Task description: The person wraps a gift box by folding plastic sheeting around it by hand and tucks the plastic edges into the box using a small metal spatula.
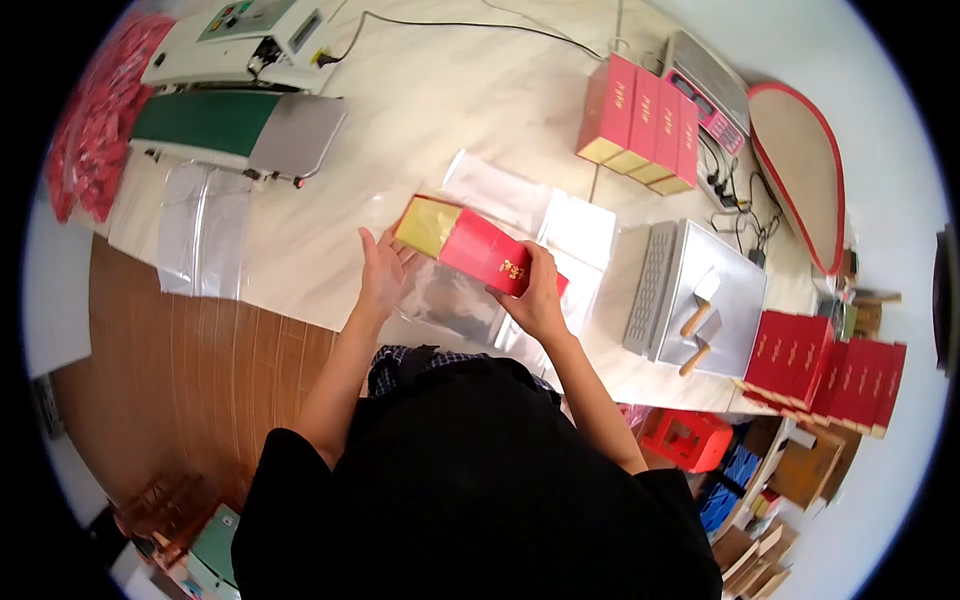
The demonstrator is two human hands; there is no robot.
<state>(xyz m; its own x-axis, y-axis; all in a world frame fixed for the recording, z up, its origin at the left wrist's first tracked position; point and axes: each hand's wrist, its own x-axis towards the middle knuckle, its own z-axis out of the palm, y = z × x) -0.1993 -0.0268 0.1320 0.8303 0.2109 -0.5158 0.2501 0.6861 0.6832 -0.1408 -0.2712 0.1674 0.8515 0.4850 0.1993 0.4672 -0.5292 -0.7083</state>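
Note:
A red and gold box (482, 248) with gold lettering is held tilted above the table. My right hand (538, 298) grips its right end, the fingers on top and at the side. At the gold left end, my left hand (385, 268) is open, thumb spread, with its fingertips at or just under the box's edge; whether they bear its weight I cannot tell. Beneath the box lies clear plastic film or bags (450, 300), with more white, shiny plastic sheets (505, 195) behind it.
A sealing machine with a green belt (205, 122) stands at the left, near pink packets (110, 110) and a clear plastic bag (203, 230). Several red boxes (640, 120) stand beside a scale (705, 90). At right, a metal tray (715, 290) holds two scrapers (703, 343) near stacked red boxes (790, 355).

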